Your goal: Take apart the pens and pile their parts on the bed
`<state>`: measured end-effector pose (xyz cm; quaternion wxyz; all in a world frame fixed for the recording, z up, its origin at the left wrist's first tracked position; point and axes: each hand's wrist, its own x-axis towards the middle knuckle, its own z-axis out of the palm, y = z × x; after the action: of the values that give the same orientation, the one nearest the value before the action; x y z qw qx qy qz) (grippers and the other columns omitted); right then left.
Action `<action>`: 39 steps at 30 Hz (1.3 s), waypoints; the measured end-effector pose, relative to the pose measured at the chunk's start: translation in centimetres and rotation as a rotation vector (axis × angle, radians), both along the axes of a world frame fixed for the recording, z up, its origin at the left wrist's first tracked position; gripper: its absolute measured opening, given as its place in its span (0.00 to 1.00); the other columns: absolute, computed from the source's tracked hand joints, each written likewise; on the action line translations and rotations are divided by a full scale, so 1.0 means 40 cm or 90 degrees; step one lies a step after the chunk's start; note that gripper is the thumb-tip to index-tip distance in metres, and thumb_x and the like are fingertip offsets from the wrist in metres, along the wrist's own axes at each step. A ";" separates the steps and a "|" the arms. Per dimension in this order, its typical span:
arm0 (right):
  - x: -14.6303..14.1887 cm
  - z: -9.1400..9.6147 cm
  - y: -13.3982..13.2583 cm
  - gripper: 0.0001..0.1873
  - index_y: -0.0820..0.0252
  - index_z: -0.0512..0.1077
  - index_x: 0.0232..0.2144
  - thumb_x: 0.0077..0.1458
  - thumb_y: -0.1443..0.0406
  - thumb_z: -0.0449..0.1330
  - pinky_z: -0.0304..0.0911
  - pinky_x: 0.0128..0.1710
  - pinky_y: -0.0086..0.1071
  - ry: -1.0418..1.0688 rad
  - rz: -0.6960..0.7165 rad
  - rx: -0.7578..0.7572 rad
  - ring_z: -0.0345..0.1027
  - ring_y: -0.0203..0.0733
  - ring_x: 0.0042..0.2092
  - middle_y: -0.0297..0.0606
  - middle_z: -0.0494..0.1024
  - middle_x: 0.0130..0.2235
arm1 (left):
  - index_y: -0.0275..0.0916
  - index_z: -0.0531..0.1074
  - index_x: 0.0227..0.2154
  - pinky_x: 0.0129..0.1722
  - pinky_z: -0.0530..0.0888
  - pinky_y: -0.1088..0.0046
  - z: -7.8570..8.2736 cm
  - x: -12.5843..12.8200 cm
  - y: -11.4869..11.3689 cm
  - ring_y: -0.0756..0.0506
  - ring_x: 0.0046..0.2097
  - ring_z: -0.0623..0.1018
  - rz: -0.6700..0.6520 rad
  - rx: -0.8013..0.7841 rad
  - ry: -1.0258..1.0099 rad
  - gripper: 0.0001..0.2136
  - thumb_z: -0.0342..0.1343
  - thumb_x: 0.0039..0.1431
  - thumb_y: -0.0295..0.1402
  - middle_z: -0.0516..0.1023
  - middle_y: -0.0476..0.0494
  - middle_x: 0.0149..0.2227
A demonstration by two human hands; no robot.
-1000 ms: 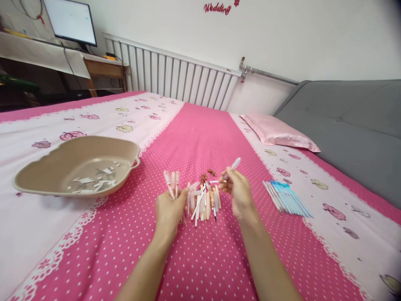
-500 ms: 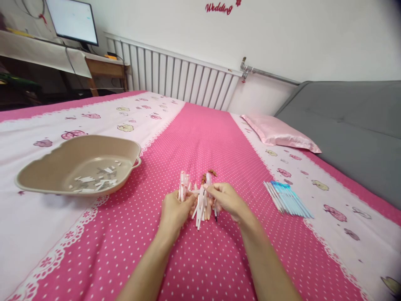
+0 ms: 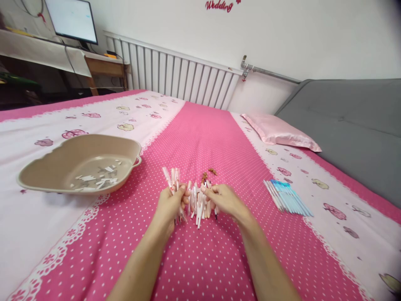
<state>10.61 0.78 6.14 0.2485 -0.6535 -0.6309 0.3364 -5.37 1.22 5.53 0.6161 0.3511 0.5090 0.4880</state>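
My left hand (image 3: 169,204) is closed around a bunch of slim pens (image 3: 173,177) with pale pink, see-through barrels, their upper ends sticking up above the fingers. To its right, a loose pile of white and pink pens (image 3: 199,207) lies on the pink dotted bedspread. My right hand (image 3: 226,200) is over the right side of that pile, thumb and fingers pinched on a pen there. Its fingers partly hide which pen it is. Just behind the pile lie small brown figures (image 3: 212,171).
A beige basin (image 3: 59,165) with small white pieces in it stands at left. On the right lies a row of blue and white pens (image 3: 288,198). Farther back are a pink pillow (image 3: 282,131), a grey headboard (image 3: 344,121), a radiator (image 3: 175,75) and a monitor (image 3: 72,21).
My left hand has moved left, away from the pile, carrying its bunch of pens. The pens in it now fan out more. My right hand has stayed nearly in place.
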 end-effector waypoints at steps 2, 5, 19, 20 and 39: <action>-0.001 0.004 -0.003 0.24 0.60 0.68 0.17 0.48 0.47 0.51 0.55 0.22 0.27 0.002 -0.012 0.021 0.64 0.35 0.19 0.34 0.71 0.17 | 0.31 0.69 0.25 0.13 0.57 0.84 0.005 -0.003 0.001 0.57 0.15 0.63 -0.014 -0.014 -0.028 0.06 0.51 0.51 0.29 0.67 0.51 0.15; -0.005 0.010 -0.006 0.22 0.60 0.68 0.19 0.49 0.49 0.52 0.56 0.24 0.27 0.002 -0.013 0.055 0.64 0.34 0.20 0.33 0.71 0.18 | 0.30 0.69 0.30 0.15 0.60 0.84 0.017 -0.006 -0.003 0.56 0.16 0.65 -0.019 -0.024 -0.061 0.05 0.49 0.50 0.23 0.69 0.51 0.17; 0.023 -0.122 -0.159 0.18 0.67 0.65 0.44 0.55 0.62 0.45 0.57 0.41 0.33 -0.260 -0.422 0.276 0.64 0.46 0.43 0.48 0.72 0.42 | 0.28 0.70 0.34 0.17 0.66 0.85 0.072 -0.143 -0.082 0.56 0.20 0.69 0.005 0.031 -0.207 0.10 0.48 0.49 0.16 0.73 0.46 0.24; 0.032 -0.143 -0.194 0.20 0.70 0.64 0.45 0.55 0.62 0.45 0.55 0.44 0.35 -0.285 -0.421 0.269 0.62 0.47 0.46 0.51 0.71 0.43 | 0.27 0.70 0.35 0.16 0.66 0.85 0.055 -0.163 -0.105 0.55 0.20 0.70 -0.008 0.011 -0.227 0.11 0.48 0.49 0.16 0.73 0.44 0.25; 0.079 -0.191 -0.745 0.37 0.57 0.46 0.61 0.54 0.46 0.33 0.28 0.57 0.51 -0.464 -0.537 -0.048 0.35 0.58 0.62 0.47 0.48 0.62 | 0.34 0.68 0.41 0.27 0.74 0.79 -0.089 -0.311 -0.429 0.54 0.27 0.73 -0.056 -0.018 -0.475 0.13 0.47 0.53 0.20 0.72 0.46 0.29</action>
<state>13.78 -29.03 -1.52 0.1036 -0.9318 -0.3476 -0.0171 -17.79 -15.96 1.99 0.7846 0.1619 0.2405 0.5480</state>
